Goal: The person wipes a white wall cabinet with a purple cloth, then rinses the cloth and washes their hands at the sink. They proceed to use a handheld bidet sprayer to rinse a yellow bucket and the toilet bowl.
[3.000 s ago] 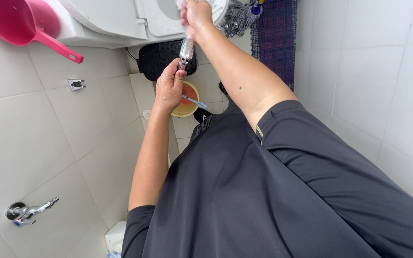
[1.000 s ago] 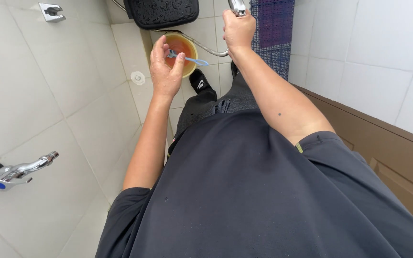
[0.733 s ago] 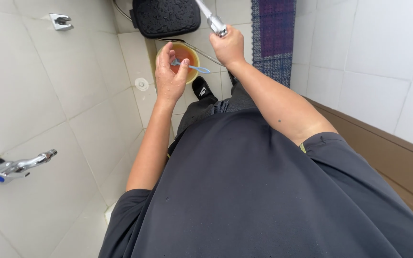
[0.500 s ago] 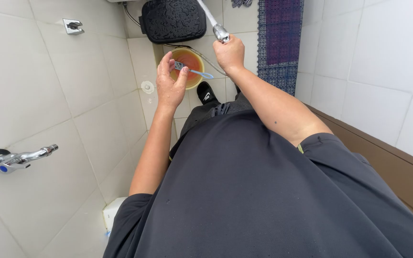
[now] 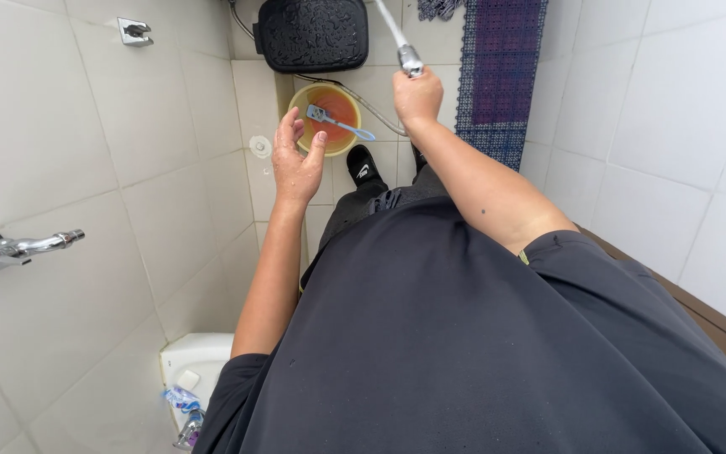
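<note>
My left hand (image 5: 294, 160) is raised with its fingers spread and holds nothing. It hovers just left of a yellow bucket (image 5: 302, 98) on the floor, which has orange-red liquid and a blue-handled brush (image 5: 339, 124) lying in it. My right hand (image 5: 418, 94) is closed around a metal spray nozzle (image 5: 408, 59) with a flexible metal hose (image 5: 369, 103) looping down by the bucket. The nozzle points up and away, above the bucket's right side.
A black perforated bin (image 5: 313, 32) stands beyond the bucket. A purple mat (image 5: 499, 76) lies at the right. A wall tap (image 5: 12, 249) sticks out at the left. White tiled walls close in on both sides. A black shoe (image 5: 364, 166) stands near the bucket.
My left hand has drawn back from the bucket's rim and spread its fingers. The brush now lies in the bucket. My right hand with the nozzle stayed raised.
</note>
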